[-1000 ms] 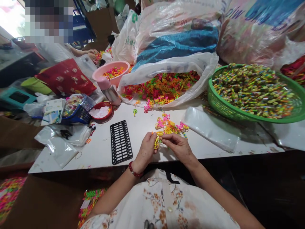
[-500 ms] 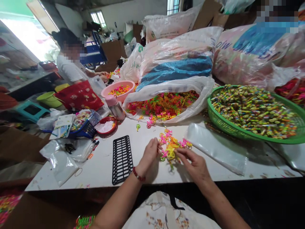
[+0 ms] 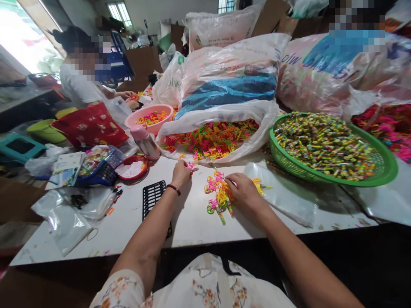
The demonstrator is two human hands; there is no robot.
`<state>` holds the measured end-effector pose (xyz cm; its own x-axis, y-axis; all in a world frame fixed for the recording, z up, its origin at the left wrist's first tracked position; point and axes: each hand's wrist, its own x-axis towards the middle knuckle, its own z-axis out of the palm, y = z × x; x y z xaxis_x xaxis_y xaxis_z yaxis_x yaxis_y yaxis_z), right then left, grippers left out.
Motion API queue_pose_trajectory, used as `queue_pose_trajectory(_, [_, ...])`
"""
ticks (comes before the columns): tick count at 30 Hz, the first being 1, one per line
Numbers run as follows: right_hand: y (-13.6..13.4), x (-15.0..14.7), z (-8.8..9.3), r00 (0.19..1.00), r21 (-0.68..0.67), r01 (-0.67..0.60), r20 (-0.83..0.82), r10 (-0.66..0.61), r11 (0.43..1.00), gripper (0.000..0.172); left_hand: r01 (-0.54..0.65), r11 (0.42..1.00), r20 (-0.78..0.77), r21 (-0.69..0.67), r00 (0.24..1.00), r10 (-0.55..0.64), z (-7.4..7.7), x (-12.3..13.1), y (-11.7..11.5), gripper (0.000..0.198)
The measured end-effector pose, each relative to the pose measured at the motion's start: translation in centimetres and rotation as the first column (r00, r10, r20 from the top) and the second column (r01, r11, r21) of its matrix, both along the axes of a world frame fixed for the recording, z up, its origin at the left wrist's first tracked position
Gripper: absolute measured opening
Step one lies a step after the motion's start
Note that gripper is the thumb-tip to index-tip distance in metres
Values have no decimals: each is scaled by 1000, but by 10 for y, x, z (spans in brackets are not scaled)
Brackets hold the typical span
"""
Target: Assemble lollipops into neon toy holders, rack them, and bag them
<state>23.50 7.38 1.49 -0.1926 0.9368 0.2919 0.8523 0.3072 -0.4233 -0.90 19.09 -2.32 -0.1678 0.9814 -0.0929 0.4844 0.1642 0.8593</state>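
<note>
My left hand point(image 3: 182, 174) reaches toward the open bag, its curled fingertips closed at a small pink plastic toy point(image 3: 190, 166) on the table. Near the middle, my right hand point(image 3: 243, 188) lies against a small pile of bright plastic toys point(image 3: 222, 196), pink, yellow and green with wheel-like rings. Its fingers are bent together, and what they hold is hidden. Printed candy-like sticks point(image 3: 221, 216) poke out at the pile's front. A yellow piece with a stick point(image 3: 258, 185) shows just beyond the right hand, on a clear plastic bag point(image 3: 289, 205).
Beneath my left forearm lies a black plastic grid point(image 3: 148, 197). An open white sack point(image 3: 271, 112) of loose toys stands behind, a green basket point(image 3: 390, 167) of printed sticks to the right. A flask point(image 3: 146, 143) and red basket point(image 3: 145, 172) sit left. Another person point(image 3: 77, 81) works farther back.
My left hand has moved from the pile, forward and left, to the pink toys by the sack. My right hand has shifted forward beside the pile. The view has turned slightly right.
</note>
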Motion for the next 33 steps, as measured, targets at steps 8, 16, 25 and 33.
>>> queue_pose_trajectory(8, [109, -49, 0, 924, -309, 66, 379, 59, 949, 18, 0, 989, 438, -145, 897, 64, 12, -30, -65, 22])
queue_pose_trajectory(16, [83, -44, 9, 944, -197, 85, 329, -15, 977, 21, 93, 993, 808, -78, 589, 9, 16, -37, -117, 25])
queue_pose_trajectory(25, [-44, -70, -10, 502, -476, -338, -821, -272, 812, 25, -16, 992, 662, 125, 746, -71, 20, -17, -146, 50])
queue_pose_trajectory(33, [-57, -82, -25, 500, -399, -294, -839, -215, 869, 29, 67, 990, 860, -128, 504, 77, 12, -4, -155, 33])
